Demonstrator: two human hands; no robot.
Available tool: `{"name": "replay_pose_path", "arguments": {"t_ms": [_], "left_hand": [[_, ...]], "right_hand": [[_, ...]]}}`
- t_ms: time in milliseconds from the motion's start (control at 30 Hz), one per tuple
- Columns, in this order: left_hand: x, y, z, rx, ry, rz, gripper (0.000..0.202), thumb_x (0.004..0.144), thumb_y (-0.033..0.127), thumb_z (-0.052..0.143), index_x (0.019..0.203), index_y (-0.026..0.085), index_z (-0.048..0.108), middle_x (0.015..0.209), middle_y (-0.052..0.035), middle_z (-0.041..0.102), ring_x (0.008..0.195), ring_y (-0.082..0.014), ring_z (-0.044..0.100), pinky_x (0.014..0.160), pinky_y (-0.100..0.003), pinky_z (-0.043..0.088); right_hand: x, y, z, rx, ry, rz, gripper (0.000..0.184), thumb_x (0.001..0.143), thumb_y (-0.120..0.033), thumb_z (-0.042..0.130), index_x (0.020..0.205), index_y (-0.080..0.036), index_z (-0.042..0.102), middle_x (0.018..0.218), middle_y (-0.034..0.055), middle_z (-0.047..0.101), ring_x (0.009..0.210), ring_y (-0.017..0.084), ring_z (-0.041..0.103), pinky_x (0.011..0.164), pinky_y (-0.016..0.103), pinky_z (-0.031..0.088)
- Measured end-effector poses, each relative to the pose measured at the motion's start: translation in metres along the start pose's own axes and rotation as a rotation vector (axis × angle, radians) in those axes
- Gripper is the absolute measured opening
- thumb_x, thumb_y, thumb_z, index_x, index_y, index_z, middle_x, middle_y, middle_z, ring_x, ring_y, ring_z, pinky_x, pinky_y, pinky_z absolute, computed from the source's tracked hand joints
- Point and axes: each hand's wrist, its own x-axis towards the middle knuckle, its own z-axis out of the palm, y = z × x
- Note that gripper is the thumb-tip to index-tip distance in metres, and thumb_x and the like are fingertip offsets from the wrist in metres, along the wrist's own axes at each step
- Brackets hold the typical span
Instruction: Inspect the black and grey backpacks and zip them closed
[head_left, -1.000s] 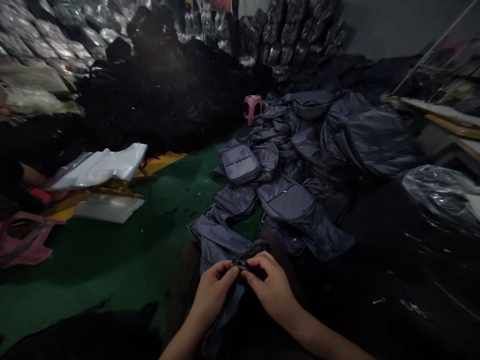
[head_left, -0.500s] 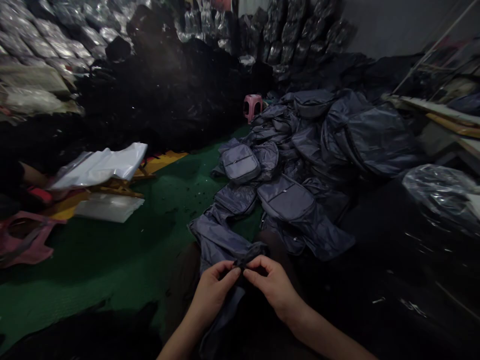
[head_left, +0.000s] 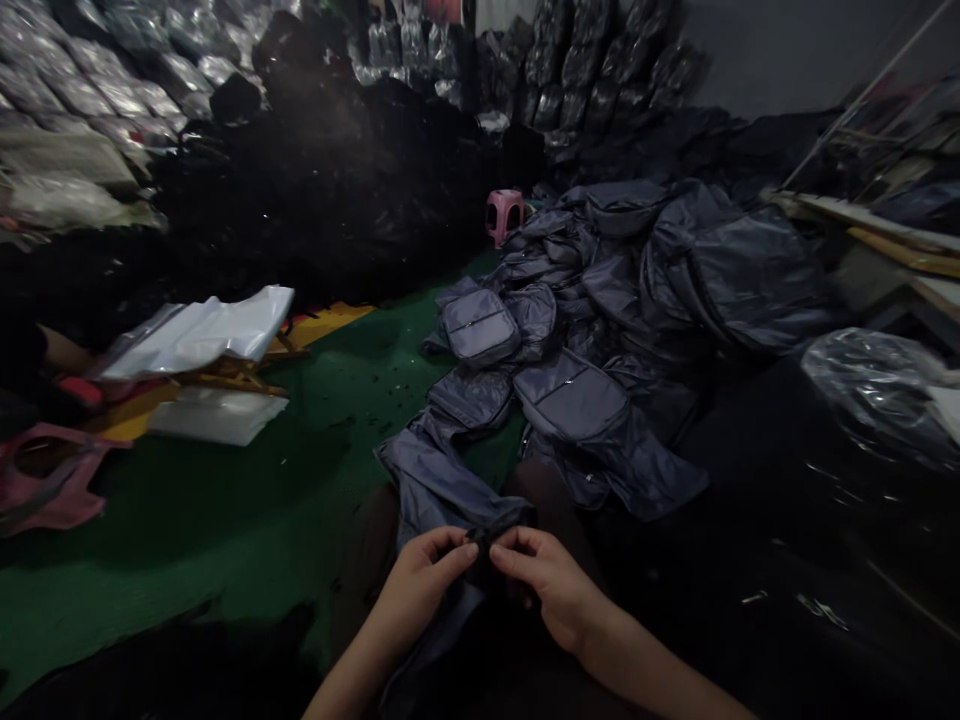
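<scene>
The person sits with a long grey nylon bag [head_left: 439,490] draped across the lap, its lower end hanging down between the forearms. The left hand [head_left: 416,590] and right hand [head_left: 551,590] are close together at the bag's upper edge, both narrowly closed, with thumbs and fingers pinching a small dark tab [head_left: 486,545]; whether this is a zip pull, a strap end or a fold is too dark to tell. Directly ahead, a heap of similar bags [head_left: 660,280] spreads over a green floor mat [head_left: 187,520], with two flat pockets facing up near its front. Beyond the heap stands a pink stool [head_left: 504,215], while bundles wrapped in plastic [head_left: 600,60] are stacked along the back wall. To the left, white plastic sheets [head_left: 199,335] lie on a low wooden frame [head_left: 225,365] beside a pink bag [head_left: 45,475], and another person's forearm [head_left: 64,352] shows at the edge. A clear plastic bundle [head_left: 874,395] lies on dark material to the right.
</scene>
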Motion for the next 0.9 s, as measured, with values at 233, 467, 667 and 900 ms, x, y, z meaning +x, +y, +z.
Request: {"name": "replay_pose_path", "arguments": {"t_ms": [233,467,667,900], "left_hand": [[-0.002,0.000,0.001,0.024,-0.007,0.003,0.026,0.072,0.039,0.065,0.077,0.013,0.063,0.070,0.0004,0.058,0.067,-0.0123,0.048,0.066,-0.022,0.037],[-0.002,-0.002,-0.003,-0.034,-0.010,-0.038,0.024,0.069,0.037,0.068,0.075,0.014,0.063,0.066,0.0021,0.056,0.063,-0.0104,0.047,0.062,-0.020,0.036],[-0.008,0.008,-0.011,-0.007,-0.083,-0.087,0.025,0.071,0.039,0.065,0.076,0.015,0.061,0.066,0.0027,0.057,0.060,-0.0103,0.049,0.059,-0.020,0.036],[-0.021,0.026,-0.021,0.519,0.160,0.177,0.019,0.077,0.036,0.058,0.084,0.019,0.064,0.084,-0.0010,0.064,0.081,-0.0176,0.057,0.076,-0.026,0.040]], "right_hand": [[-0.002,0.000,0.002,0.018,-0.014,-0.008,0.029,0.071,-0.038,0.071,0.076,-0.013,0.056,0.061,-0.0038,0.047,0.050,0.005,0.040,0.044,0.019,0.022],[-0.003,0.002,-0.003,-0.018,-0.034,0.014,0.027,0.071,-0.037,0.070,0.075,-0.015,0.055,0.064,-0.0031,0.049,0.050,0.006,0.041,0.043,0.019,0.023],[-0.011,-0.036,-0.014,-0.428,-0.050,-0.451,0.029,0.070,-0.030,0.072,0.096,-0.021,0.062,0.090,0.0018,0.057,0.073,0.012,0.052,0.062,0.023,0.039],[0.006,-0.049,-0.006,-0.964,-0.212,-0.669,0.012,0.079,-0.019,0.060,0.088,-0.022,0.068,0.081,0.0005,0.060,0.076,0.013,0.056,0.067,0.024,0.041]]}}
